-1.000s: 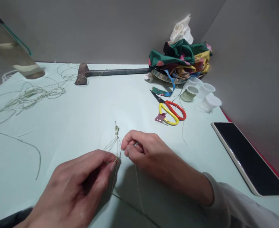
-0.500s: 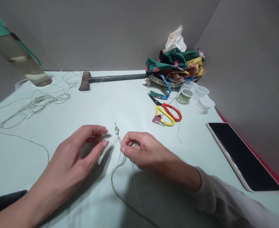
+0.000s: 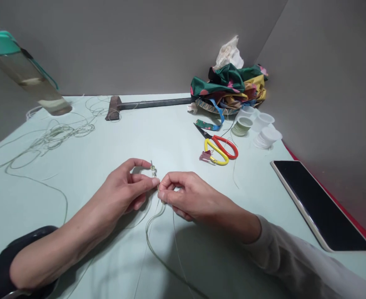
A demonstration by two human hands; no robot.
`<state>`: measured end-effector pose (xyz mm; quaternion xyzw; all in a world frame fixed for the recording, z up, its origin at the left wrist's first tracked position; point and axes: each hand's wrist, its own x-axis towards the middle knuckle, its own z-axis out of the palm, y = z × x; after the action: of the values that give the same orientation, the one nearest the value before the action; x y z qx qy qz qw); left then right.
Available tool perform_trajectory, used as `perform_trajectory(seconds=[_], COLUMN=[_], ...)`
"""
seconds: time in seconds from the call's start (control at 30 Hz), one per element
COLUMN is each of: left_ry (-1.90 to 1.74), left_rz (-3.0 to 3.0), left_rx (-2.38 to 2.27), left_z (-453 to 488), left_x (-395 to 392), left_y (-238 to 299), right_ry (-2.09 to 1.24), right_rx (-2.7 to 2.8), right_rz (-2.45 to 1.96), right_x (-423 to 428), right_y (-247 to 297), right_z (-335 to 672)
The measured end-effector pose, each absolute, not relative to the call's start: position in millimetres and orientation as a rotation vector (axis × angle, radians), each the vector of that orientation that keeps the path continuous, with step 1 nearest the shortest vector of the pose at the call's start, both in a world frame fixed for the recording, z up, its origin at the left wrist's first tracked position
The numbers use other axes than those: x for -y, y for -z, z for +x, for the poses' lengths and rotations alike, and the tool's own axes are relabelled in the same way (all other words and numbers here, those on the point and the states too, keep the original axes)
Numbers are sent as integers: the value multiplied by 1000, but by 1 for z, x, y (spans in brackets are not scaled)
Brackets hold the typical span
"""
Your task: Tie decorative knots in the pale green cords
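A small knotted piece of pale green cord (image 3: 153,169) stands at the middle of the table, with loose strands running down from it. My left hand (image 3: 136,185) has its thumb closed on the strands just below the knots, and its index fingertip touches the knotted top. Close beside it, my right hand (image 3: 183,193) pinches cord strands between thumb and index finger. From under the right fingers several green cords (image 3: 150,241) loop toward the near edge. The exact crossing of strands between the fingertips is hidden.
A tangle of green cord (image 3: 58,135) lies at left, near a tilted bottle (image 3: 42,83) and a hammer (image 3: 114,109). Scissors (image 3: 222,145), thread spools (image 3: 242,126) and bunched patterned fabric (image 3: 232,85) are at right. A phone (image 3: 320,203) lies along the right edge.
My left hand has moved right and closed on the strands beneath the knots; before, its thumb and fingers were apart. My right hand keeps its pinch almost in place.
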<state>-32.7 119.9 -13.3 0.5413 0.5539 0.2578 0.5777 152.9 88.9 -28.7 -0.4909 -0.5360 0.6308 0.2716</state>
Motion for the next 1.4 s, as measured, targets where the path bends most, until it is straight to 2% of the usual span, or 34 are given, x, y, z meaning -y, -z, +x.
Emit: perform_trajectory(seconds=[0.6,1.4], left_ry=[-377,-296], left_rz=[1208,1256], left_rx=[-1305,-1342], left_z=[-42,-42], left_x=[-130,-134], left_y=[23,17], right_ry=[-1216,-957], right_rx=[1791,2047], right_rz=[-1486,-1539], right_x=[-85,-92], right_y=[24,25], right_z=[149,156])
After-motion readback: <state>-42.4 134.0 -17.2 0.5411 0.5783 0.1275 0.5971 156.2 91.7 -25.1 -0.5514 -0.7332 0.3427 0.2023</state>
